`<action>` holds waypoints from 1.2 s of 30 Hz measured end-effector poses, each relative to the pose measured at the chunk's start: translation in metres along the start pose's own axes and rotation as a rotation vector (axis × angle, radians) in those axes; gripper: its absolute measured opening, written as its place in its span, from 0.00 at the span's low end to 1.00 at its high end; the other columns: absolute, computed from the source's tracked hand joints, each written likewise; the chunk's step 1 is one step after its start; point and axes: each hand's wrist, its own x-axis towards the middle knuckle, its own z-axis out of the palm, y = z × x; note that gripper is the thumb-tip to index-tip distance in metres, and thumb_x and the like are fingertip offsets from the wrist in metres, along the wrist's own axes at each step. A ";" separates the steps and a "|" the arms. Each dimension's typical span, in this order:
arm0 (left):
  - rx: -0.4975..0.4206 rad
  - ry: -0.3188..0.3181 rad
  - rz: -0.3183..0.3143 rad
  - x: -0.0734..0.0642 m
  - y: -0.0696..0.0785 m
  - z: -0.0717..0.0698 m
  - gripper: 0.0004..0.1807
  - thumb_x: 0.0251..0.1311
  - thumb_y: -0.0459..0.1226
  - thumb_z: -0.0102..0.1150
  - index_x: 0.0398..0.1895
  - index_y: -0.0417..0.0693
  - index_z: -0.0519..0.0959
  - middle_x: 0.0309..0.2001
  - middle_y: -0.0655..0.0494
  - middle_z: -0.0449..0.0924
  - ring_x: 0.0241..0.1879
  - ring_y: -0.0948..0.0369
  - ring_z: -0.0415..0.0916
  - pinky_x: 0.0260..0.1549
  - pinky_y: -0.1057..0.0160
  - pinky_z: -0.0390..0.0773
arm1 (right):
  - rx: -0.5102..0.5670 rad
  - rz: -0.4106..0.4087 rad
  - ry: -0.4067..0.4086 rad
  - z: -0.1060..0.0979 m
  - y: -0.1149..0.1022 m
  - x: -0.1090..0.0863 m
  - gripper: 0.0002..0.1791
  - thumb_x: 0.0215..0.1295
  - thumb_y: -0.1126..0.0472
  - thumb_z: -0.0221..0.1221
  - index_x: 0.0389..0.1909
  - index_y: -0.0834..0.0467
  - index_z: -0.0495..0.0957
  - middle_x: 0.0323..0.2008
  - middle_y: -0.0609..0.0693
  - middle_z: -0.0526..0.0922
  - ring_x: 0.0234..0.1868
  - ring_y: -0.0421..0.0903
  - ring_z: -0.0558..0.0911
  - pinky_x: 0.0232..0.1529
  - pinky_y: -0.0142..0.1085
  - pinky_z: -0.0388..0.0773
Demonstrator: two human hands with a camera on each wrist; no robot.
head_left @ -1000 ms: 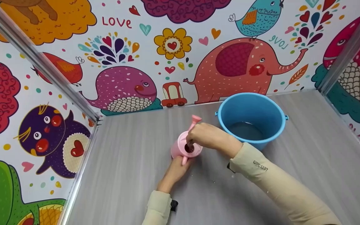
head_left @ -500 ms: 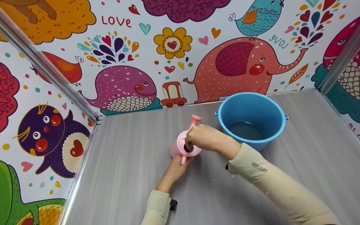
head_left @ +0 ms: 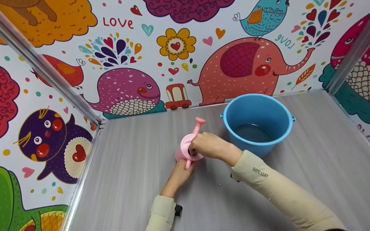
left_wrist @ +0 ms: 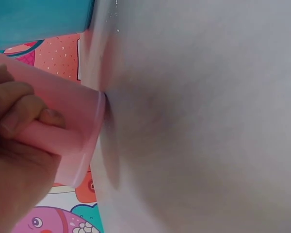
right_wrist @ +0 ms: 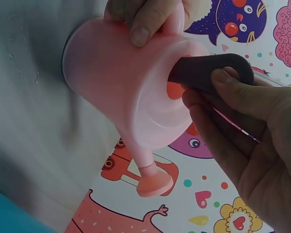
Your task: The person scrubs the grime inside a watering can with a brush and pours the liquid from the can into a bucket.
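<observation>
A small pink watering can (head_left: 182,150) has its base close over the grey table in the head view, its spout and rose pointing to the back wall. My left hand (head_left: 181,175) grips the can's handle from the near side; in the left wrist view its fingers wrap fully round that handle. Over the top opening, my right hand (head_left: 211,146) pinches the dark handle (right_wrist: 196,73) of a tool between thumb and fingers. That handle has a hole at its end, and its other end goes into the can, where the rest is hidden.
A blue bucket (head_left: 256,112) stands to the right of the can, close to the right forearm, with some water at its bottom. A few water drops (head_left: 219,184) dot the grey table (head_left: 133,179). Cartoon-printed walls (head_left: 178,16) close off the back and sides.
My right hand has shifted slightly left and toward me, still at the can's opening with the tool. The left hand keeps its grip, and the can leans slightly differently.
</observation>
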 end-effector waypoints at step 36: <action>0.039 -0.005 0.015 -0.001 0.001 0.001 0.22 0.67 0.37 0.56 0.14 0.52 0.61 0.14 0.68 0.56 0.14 0.73 0.52 0.16 0.71 0.54 | 0.381 0.135 0.235 0.001 0.005 -0.019 0.09 0.68 0.63 0.61 0.44 0.60 0.86 0.36 0.52 0.89 0.33 0.45 0.87 0.41 0.37 0.85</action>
